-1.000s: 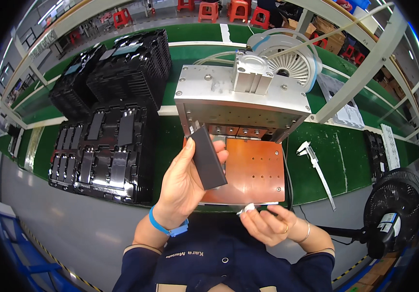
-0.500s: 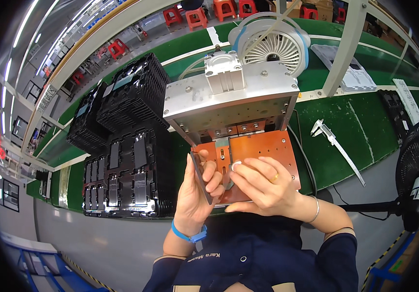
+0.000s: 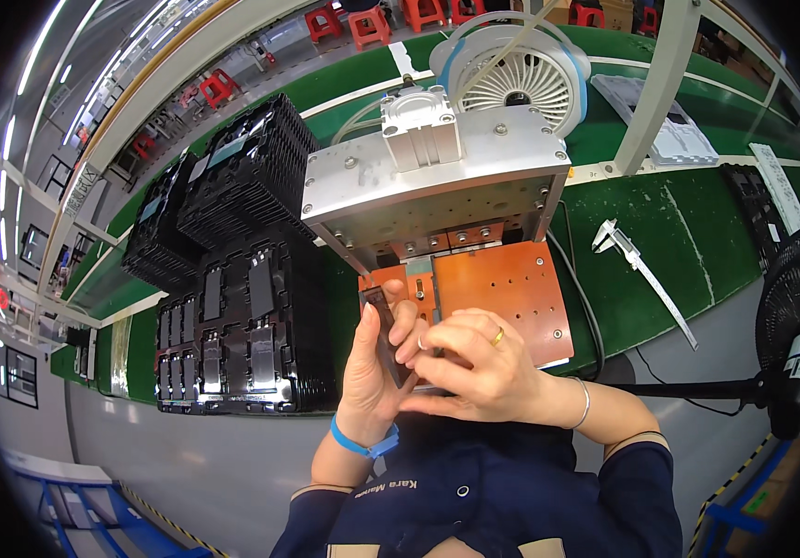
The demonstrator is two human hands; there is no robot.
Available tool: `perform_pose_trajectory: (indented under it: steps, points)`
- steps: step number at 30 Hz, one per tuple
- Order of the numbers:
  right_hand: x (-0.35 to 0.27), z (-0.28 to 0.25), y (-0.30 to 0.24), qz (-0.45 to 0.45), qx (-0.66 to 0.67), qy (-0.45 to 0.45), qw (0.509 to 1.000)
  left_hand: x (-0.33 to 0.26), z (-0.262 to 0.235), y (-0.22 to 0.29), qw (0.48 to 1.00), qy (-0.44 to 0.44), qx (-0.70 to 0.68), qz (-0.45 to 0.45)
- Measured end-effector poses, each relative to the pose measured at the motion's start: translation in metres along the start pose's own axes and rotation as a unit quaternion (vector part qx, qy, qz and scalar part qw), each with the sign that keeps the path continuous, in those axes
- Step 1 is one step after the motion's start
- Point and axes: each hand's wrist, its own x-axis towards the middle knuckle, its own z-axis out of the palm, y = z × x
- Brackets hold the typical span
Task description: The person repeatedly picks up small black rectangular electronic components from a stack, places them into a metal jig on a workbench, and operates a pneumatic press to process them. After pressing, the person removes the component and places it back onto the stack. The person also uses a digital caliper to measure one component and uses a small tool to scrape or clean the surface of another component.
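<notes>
A dark, flat, rectangular piece [image 3: 385,327] stands tilted in my left hand [image 3: 363,372], gripped between thumb and fingers. My right hand [image 3: 488,367] is close beside it, fingers bent and pinched together near the left fingertips. Something small and whitish shows at its fingertips; I cannot make out whether it is a held thing or a nail. Both hands are over the front of an orange base plate [image 3: 511,298]. On that plate, just beyond my hands, lies a narrow metal fixture [image 3: 420,279]. Above its rear part rises a silver press [image 3: 363,191] with a cylinder on top.
To the left, a black tray [image 3: 284,367] holds several dark flat pieces, with stacked black trays [image 3: 251,186] behind. A caliper [image 3: 641,270] lies on the green bench to the right. A white fan [image 3: 521,88] stands behind the press; a black fan [image 3: 790,325] is at far right.
My right hand has moved left, closer to the left hand. The dark piece has turned, so more of its broad face shows. The whole view has shifted slightly.
</notes>
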Motion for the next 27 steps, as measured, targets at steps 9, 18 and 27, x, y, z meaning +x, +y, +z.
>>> perform_pose_trajectory:
  steps: [9, 18, 27]
  points:
    - [-0.001, -0.017, 0.005, -0.007, -0.004, -0.023, 1.000, 0.002, -0.008, 0.014, 0.992, -0.094, 0.038, -0.075]
    - [0.019, -0.038, 0.016, 0.014, -0.059, -0.048, 0.997, 0.002, 0.000, 0.009, 0.988, -0.057, 0.133, -0.056]
    - [0.052, -0.052, 0.020, -0.072, -0.095, -0.081, 0.990, -0.006, -0.005, 0.014, 0.979, -0.056, 0.168, -0.097]
